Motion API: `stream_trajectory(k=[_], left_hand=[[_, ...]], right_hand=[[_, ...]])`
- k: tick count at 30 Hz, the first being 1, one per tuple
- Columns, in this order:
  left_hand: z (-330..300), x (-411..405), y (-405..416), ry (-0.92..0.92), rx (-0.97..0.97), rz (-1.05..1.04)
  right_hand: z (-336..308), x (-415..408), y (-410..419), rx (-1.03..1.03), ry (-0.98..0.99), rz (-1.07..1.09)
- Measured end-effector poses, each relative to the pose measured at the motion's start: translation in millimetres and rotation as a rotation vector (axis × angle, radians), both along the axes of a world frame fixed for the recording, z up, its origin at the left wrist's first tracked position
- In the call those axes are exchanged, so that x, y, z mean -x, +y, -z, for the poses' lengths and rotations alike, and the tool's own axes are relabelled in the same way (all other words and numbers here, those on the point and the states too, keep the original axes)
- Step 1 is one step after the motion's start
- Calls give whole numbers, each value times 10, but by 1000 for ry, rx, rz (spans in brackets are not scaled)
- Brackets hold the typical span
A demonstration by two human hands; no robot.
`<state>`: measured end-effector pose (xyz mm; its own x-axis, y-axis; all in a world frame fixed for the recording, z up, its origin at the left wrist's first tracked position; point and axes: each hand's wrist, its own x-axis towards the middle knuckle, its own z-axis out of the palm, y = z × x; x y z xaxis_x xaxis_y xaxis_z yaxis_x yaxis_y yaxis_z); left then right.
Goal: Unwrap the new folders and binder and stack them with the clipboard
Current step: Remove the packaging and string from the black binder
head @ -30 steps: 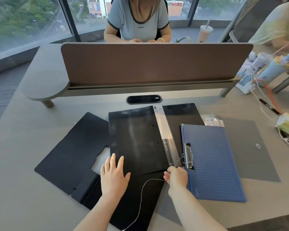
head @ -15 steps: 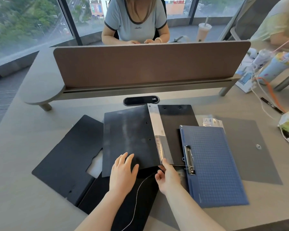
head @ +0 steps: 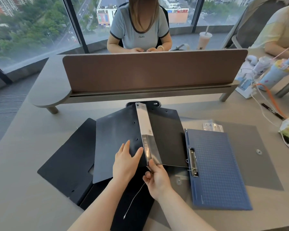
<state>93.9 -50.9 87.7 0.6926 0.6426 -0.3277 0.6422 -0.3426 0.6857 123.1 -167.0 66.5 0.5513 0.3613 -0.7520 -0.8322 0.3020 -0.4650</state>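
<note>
Left hand (head: pixel 125 161) lies flat on the tented black binder (head: pixel 117 135); right hand (head: pixel 157 179) pinches its clear-sleeved spine (head: pixel 144 130).

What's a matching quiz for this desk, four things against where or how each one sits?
Things:
1 binder
2 clipboard
3 left hand
4 drink cup

Places and states:
A beyond the divider
B resting flat on the binder's left cover
C blue, lying flat to the right
D black, tented with its spine raised

Pairs: 1-D, 2-C, 3-B, 4-A.
</note>
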Motion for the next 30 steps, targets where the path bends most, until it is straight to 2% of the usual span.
stream_trajectory(k=[7,18,24,26,30], left_hand=[[-163,-165,129,52,117,-129],[-459,-118,154,-46,35,-233],[-579,-58,216,-74,-27,-260],[-566,-55,270,-71,21,-267],[-576,-57,471,-79,273,-363]], right_hand=[[-211,137,58,-130,-126,-231],[-343,105,150,-186,-252,-436],[-335,145,257,-152,-266,-449],[-333,145,290,-147,-275,-453],[-432,163,365,-199,-320,-505]])
